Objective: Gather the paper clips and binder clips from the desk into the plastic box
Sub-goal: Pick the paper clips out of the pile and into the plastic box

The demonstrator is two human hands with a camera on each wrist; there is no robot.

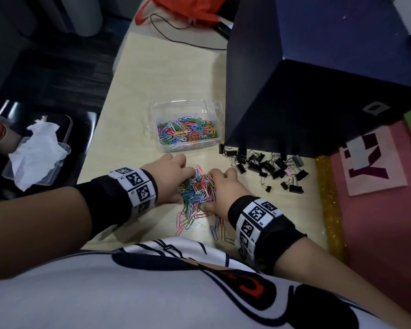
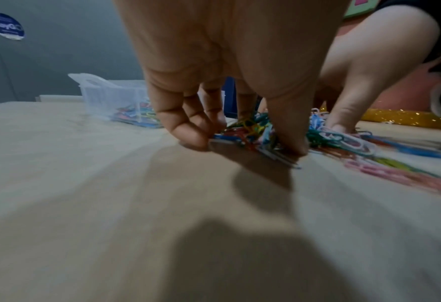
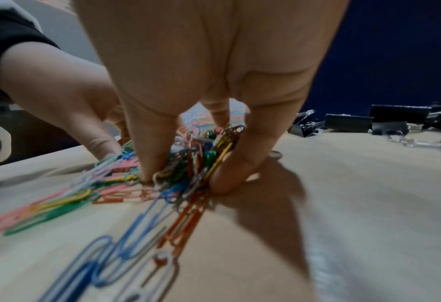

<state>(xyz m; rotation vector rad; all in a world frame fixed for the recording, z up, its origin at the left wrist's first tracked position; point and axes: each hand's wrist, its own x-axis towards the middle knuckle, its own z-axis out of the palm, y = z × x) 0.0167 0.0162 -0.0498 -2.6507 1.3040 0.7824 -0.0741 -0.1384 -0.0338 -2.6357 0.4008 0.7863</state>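
A heap of coloured paper clips (image 1: 197, 189) lies on the pale desk (image 1: 152, 79) between my two hands. My left hand (image 1: 176, 173) grips the heap from the left, fingers and thumb curled into the clips (image 2: 242, 141). From the right, my right hand (image 1: 223, 186) closes its curled fingers on the same heap (image 3: 188, 169). Just beyond stands the clear plastic box (image 1: 157, 108), lid off, with many paper clips inside. Black binder clips (image 1: 266, 165) are scattered to the right. A few loose paper clips (image 1: 185, 222) trail toward me.
A tall dark blue box (image 1: 294, 79) stands right of the plastic box, close behind the binder clips. A gold glitter strip (image 1: 330, 205) and a pink board (image 1: 377, 186) border the right. Left of the desk edge sits a tissue (image 1: 38, 150) in a clear tray.
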